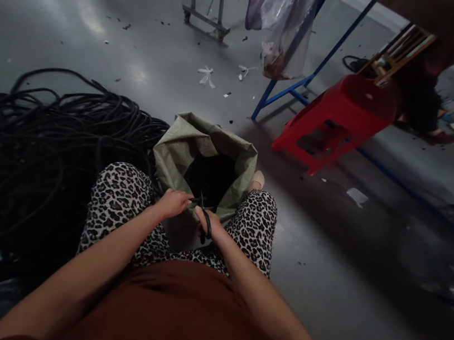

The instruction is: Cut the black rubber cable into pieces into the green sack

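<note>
Scissors with black handles (206, 227) are in my right hand (210, 221), whose fingers are closed round them. Their blades point up over the near rim of an open greenish woven sack (172, 140). My left hand (174, 203) pinches the end of a black cord (195, 200), which reaches to the scissor blades; whether the blades touch it I cannot tell. The sack stands between my knees, and dark pieces (209, 176) lie inside it, too dim to make out singly. A big tangled heap of black cord (67, 131) lies on the floor to my left.
To the right stands a red plastic stool (345, 113) beside a blue-framed table (289, 88). Clear plastic bags (288, 32) hang from the table. A metal trolley frame (206, 18) is farther off. White scraps (206, 76) lie on the grey floor. A person's dark-clothed leg (420, 101) shows at the upper right.
</note>
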The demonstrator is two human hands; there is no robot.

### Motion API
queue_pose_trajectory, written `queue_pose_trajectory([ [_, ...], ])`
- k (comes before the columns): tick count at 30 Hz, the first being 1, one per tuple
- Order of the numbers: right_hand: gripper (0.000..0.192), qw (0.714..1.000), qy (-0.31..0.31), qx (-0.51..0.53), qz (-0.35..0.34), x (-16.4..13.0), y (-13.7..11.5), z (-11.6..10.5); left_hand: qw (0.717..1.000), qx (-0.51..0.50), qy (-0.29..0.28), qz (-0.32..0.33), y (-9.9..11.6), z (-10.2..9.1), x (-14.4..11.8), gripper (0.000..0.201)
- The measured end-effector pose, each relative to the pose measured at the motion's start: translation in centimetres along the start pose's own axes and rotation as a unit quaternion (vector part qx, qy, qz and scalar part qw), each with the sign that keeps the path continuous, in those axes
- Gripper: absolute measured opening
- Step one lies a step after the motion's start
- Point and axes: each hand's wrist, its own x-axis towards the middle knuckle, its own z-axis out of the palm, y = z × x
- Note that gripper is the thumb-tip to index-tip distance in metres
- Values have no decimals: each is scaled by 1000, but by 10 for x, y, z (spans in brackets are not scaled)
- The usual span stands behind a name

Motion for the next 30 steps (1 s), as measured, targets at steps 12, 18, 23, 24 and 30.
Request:
queue_pose_trajectory([
  [12,37,998,64,22,4,-1,-3,-7,999,-1,34,-25,-10,6,0,32],
  [18,34,998,62,-7,1,-2,-1,-8,999,12,17,-39,-9,6,-1,32],
  [23,32,998,68,-4,6,-3,1,-9,998,5,14,-56,-9,5,1,32],
  [24,32,997,71,3,8,-3,1,-8,998,4,14,-57,-9,4,1,32],
  [30,42,999,38,36,10,-9,-1,-8,998,4,29,-61,-10,4,2,33],
])
